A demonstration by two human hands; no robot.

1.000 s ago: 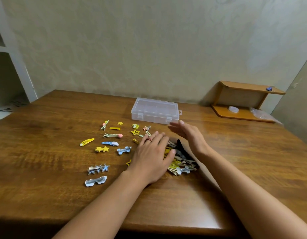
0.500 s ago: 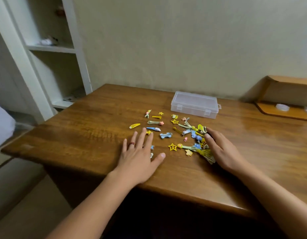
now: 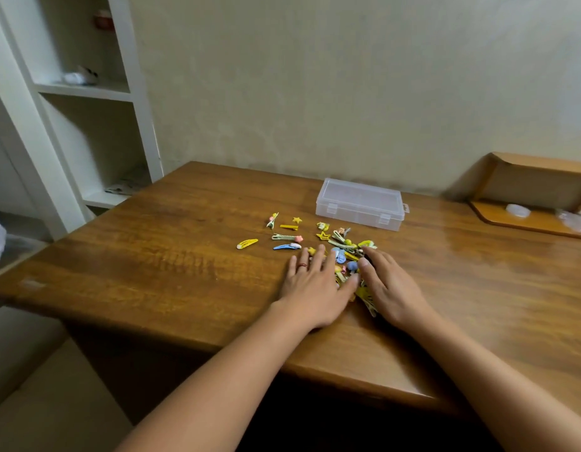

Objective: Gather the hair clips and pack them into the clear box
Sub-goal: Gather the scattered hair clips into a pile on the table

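Gathering was the step in hand: the left hand (image 3: 310,282) and right hand (image 3: 388,285) lay flat and open, holding nothing, cupping a heap of hair clips (image 3: 347,267) mid-table. The clear box (image 3: 359,203), lid closed near the table's far edge, probably needed opening next.

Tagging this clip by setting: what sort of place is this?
Probably a room at home: a wooden desk against a plain wall, white shelving beside it, and hair clips scattered by a clear box.

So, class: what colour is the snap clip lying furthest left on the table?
Yellow: the snap clip shows best in the head view, its only view.
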